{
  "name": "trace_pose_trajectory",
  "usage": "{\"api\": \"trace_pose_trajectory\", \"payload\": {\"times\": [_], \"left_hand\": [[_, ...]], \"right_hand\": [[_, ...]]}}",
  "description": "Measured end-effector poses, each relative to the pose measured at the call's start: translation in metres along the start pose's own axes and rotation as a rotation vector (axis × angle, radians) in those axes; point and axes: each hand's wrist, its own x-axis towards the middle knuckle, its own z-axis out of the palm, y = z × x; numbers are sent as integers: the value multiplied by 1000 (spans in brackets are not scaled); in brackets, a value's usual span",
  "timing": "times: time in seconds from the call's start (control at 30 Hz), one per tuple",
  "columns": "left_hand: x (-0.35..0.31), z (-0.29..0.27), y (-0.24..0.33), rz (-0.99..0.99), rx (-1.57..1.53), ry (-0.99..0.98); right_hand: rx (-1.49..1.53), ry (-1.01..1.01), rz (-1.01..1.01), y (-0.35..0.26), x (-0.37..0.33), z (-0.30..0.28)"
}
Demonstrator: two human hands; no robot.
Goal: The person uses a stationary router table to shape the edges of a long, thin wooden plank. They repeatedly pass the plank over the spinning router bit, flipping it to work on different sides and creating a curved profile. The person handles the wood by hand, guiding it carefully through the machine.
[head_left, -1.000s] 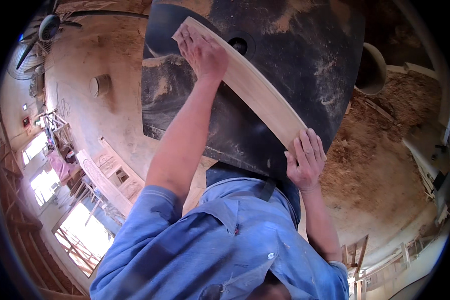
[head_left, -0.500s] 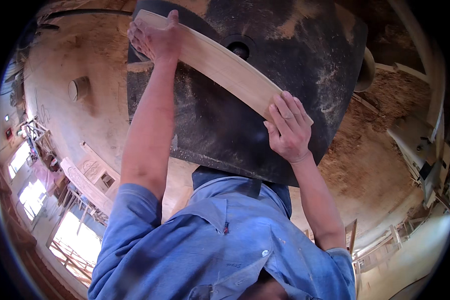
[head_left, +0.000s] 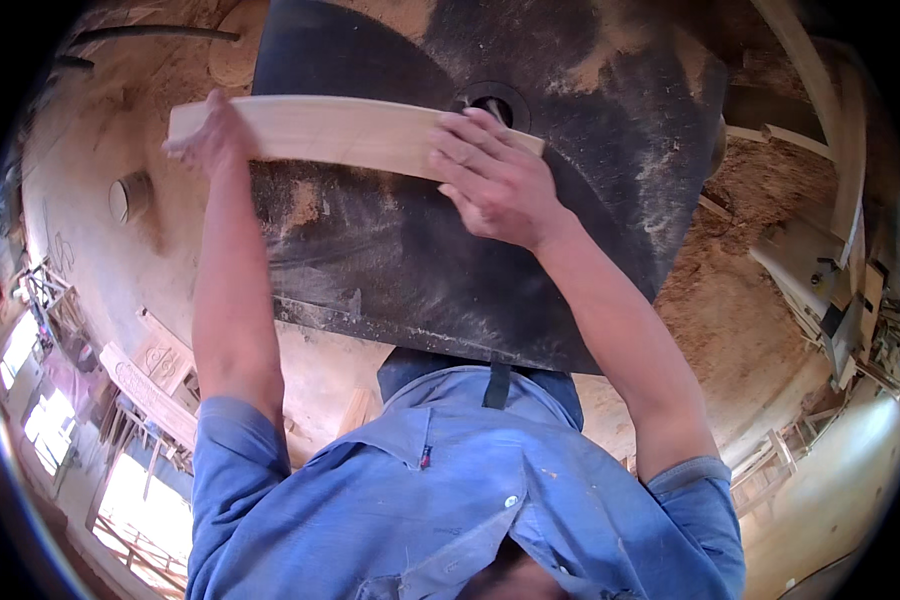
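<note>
A pale, gently curved wooden board [head_left: 340,130] lies across the dark machine table [head_left: 400,260], its left end jutting past the table's left edge. My left hand [head_left: 213,138] grips that end and looks slightly smeared by motion. Over the board's right part, my right hand [head_left: 498,180] holds on, fingers across the top and thumb by the near edge. Just behind my right fingers is a round opening with a spindle [head_left: 493,107] in the table. The board's far edge runs close to it; whether they touch is hidden by my fingers.
Sawdust coats parts of the tabletop and the floor [head_left: 710,300] on the right. A round can-like object [head_left: 130,197] is on the floor at left. Carved wooden panels [head_left: 155,385] lie lower left, and long curved timbers [head_left: 850,150] stand at far right.
The board has swung from a slant to nearly level and shifted left along the spindle. My left hand moved left and nearer; my right hand moved left and farther away, still on the board.
</note>
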Motion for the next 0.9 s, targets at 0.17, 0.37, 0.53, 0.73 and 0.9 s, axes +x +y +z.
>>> {"api": "trace_pose_trajectory", "payload": {"times": [0.17,0.37,0.53,0.73,0.9], "left_hand": [[71,-44,-77,-48,-112,145],[54,-142,-47,429,-701,309],[-93,-263,49,916,-413,175],[-423,-218,68,1438,-1065,-215],[-589,-182,12,1709,-1250,-514]], "right_hand": [[28,-33,-202,-7,36,38],[181,87,-8,-75,3,2],[499,256,592,-104,-48,-114],[1272,794,416,-94,-148,-319],[989,975,465,-145,-254,-394]]}}
